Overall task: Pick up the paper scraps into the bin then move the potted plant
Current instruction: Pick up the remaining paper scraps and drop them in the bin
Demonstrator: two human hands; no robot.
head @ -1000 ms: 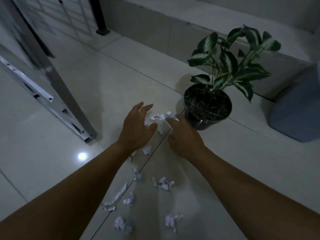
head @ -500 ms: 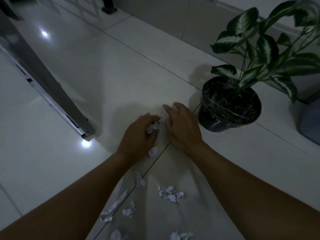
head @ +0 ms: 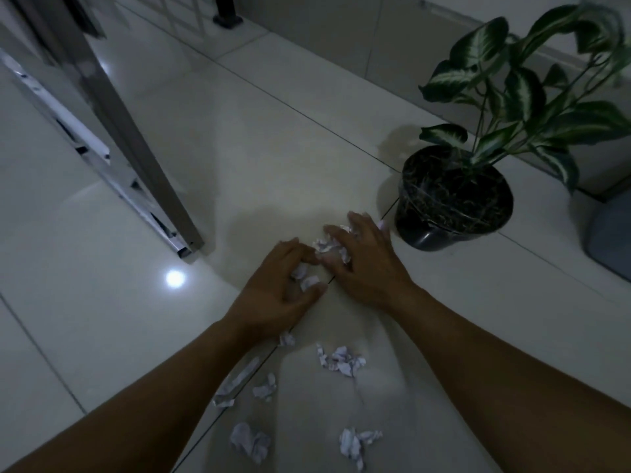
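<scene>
Gathering: both hands low on the floor (head: pixel 239 165)
Left hand (head: pixel 276 295): fingers curled round paper scraps (head: pixel 305 279)
Right hand (head: pixel 368 264): fingers spread over scraps
Potted plant (head: pixel 454 199): just right of that hand
Bin (head: pixel 611 240): far right

White crumpled paper scraps (head: pixel 341 361) lie scattered on the pale floor tiles, some gathered under the hands, while the upright potted plant (head: pixel 454 199), green-and-white leaved in a dark pot, stands beside a grey-blue bin (head: pixel 611 240).

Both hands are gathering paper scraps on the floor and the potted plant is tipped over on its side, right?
Not quite. In the head view the potted plant stands upright, not tipped. Both hands, left and right, are indeed gathering paper scraps on the floor.
</scene>
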